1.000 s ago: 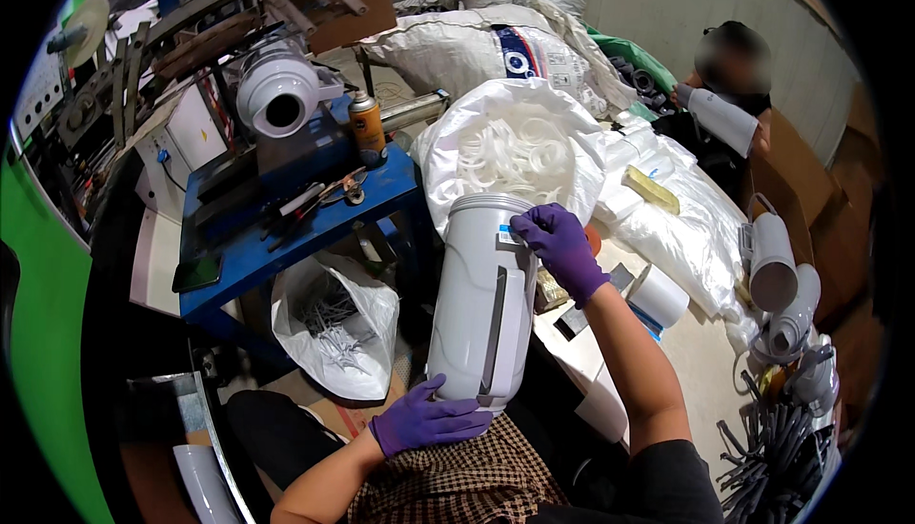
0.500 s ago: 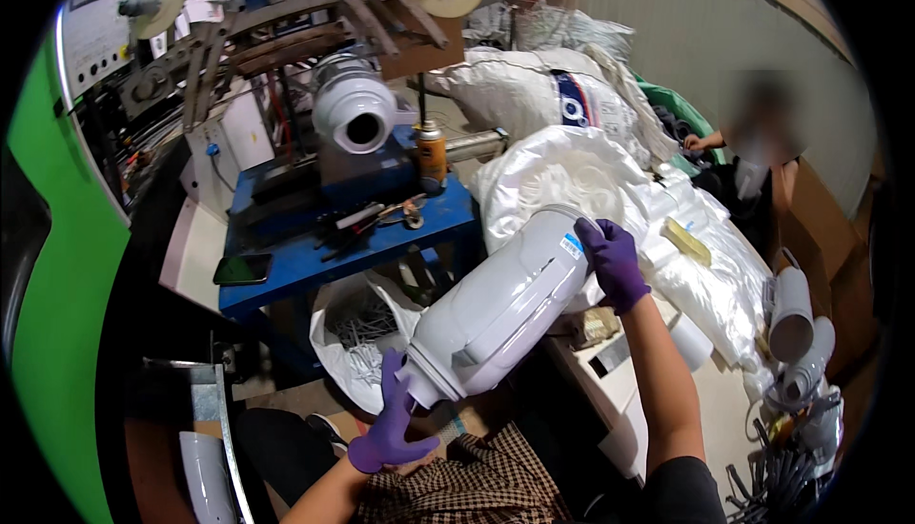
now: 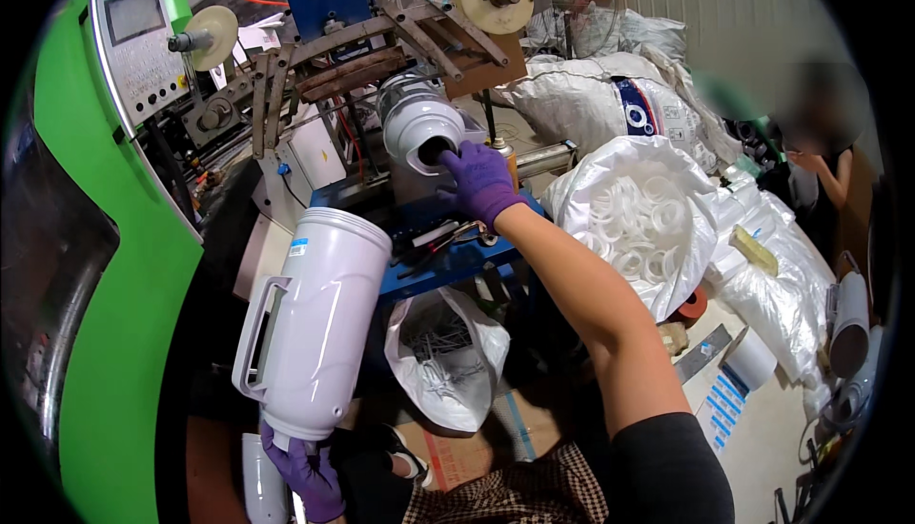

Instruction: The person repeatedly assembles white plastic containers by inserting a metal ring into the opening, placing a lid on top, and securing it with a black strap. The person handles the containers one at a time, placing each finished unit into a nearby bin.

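My left hand (image 3: 305,476), in a purple glove, is closed around the narrow lower end of a white plastic jug body (image 3: 324,324). This body stands nearly upright at left, with its side handle facing left and a small blue label near its wide upper rim. My right hand (image 3: 484,185), also gloved, reaches forward to a second white jug body (image 3: 424,128) mounted on the machine. Its fingers grip the rim around the dark opening of that piece.
A blue bench (image 3: 410,281) with hand tools stands ahead, beside a spray can (image 3: 505,157). Below it sits a bag of grey rods (image 3: 448,362). At right is a sack of translucent rings (image 3: 634,224). A green machine (image 3: 124,238) borders the left; another person (image 3: 824,162) sits far right.
The jug body has swung to the left and upright in my left hand. My right hand has let go of it and moved forward to the one on the machine. The view has shifted left.
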`<act>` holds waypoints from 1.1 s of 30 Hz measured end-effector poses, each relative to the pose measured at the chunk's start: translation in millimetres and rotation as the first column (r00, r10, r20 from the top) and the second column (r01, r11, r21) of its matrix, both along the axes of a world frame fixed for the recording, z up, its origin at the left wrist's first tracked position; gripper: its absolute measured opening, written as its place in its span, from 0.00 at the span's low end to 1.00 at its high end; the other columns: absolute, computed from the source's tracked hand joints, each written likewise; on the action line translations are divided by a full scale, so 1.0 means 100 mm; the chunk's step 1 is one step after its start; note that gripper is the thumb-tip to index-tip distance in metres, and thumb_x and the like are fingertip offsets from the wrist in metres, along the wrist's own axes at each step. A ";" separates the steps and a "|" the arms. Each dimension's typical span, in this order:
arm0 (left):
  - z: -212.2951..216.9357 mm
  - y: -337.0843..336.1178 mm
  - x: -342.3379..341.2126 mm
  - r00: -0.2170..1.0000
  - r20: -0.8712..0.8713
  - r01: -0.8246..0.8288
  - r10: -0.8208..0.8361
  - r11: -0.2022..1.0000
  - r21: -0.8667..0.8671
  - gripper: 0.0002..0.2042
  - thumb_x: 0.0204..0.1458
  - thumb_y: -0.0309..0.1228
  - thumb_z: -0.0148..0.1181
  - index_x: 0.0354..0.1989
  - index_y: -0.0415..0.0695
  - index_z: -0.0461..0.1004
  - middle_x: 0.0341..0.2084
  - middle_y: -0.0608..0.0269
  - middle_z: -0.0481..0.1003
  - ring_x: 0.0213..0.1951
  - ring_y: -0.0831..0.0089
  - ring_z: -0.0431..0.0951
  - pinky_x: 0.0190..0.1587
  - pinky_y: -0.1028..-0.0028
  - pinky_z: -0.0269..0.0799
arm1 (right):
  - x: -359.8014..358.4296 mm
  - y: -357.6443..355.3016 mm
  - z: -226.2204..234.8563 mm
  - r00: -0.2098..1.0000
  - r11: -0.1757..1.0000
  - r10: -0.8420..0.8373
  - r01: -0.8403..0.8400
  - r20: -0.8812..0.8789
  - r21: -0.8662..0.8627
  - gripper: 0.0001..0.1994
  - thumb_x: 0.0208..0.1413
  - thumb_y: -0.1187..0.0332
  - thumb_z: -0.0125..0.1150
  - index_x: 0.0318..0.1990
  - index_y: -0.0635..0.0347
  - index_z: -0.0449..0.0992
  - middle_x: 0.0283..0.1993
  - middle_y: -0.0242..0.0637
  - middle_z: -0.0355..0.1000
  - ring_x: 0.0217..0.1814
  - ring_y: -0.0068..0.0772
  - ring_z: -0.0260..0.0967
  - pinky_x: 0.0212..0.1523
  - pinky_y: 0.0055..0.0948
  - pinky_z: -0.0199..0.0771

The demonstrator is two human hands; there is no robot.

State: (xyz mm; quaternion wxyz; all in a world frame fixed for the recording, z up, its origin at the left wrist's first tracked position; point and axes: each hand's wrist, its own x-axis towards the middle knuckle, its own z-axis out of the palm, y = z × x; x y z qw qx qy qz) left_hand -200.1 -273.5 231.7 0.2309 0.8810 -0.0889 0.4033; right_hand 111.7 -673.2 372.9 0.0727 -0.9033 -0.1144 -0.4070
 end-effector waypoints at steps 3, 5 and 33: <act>0.10 -0.07 0.10 0.995 0.014 0.098 -0.098 0.960 -0.261 0.25 0.63 0.24 0.54 0.69 0.48 0.62 0.71 0.52 0.56 0.69 0.50 0.64 0.64 0.56 0.72 | -0.28 0.01 -0.16 0.971 0.995 0.053 -0.071 0.235 0.067 0.18 0.46 0.52 0.72 0.43 0.45 0.76 0.42 0.38 0.72 0.46 0.46 0.72 0.46 0.46 0.69; 0.17 -0.12 0.17 0.963 0.087 0.245 -0.255 0.693 -0.678 0.21 0.62 0.21 0.54 0.65 0.45 0.67 0.70 0.48 0.55 0.69 0.49 0.64 0.63 0.53 0.73 | -1.11 -0.01 -0.27 0.912 0.989 0.142 -0.150 0.385 -0.008 0.15 0.43 0.59 0.71 0.38 0.49 0.75 0.37 0.37 0.69 0.42 0.46 0.70 0.44 0.47 0.67; 1.56 -2.77 2.42 0.815 0.002 0.382 -0.580 0.540 0.750 0.32 0.39 0.37 0.74 0.59 0.65 0.77 0.67 0.53 0.65 0.70 0.47 0.60 0.69 0.38 0.50 | -3.45 -0.13 -3.32 0.692 0.910 0.405 -0.241 -0.598 0.338 0.17 0.53 0.47 0.67 0.42 0.46 0.84 0.39 0.41 0.74 0.43 0.46 0.74 0.41 0.48 0.70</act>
